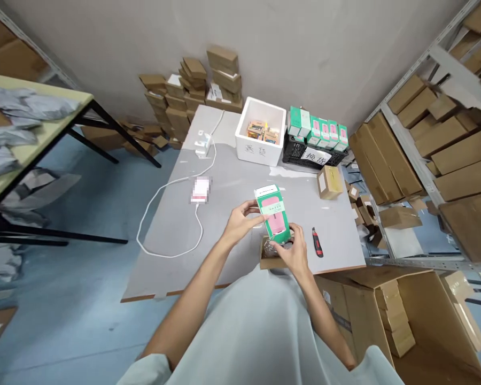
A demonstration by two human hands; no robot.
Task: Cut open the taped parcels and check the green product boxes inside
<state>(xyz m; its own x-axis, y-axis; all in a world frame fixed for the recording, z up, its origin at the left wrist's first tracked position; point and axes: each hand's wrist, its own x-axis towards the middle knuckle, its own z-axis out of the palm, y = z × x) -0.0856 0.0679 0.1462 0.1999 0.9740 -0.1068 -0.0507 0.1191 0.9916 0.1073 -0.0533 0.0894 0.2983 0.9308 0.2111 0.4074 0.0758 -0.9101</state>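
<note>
A green box with a pink panel stands tilted above a small open cardboard box near the table's front edge. My left hand grips the green box by its left side, fingers curled round it. My right hand holds its lower end, over the cardboard box, which has clear wrap inside.
A red and black utility knife lies right of my hands. A small brown box, a white foam box, a black crate of green boxes, a phone on a white cable. A large open carton stands at the lower right.
</note>
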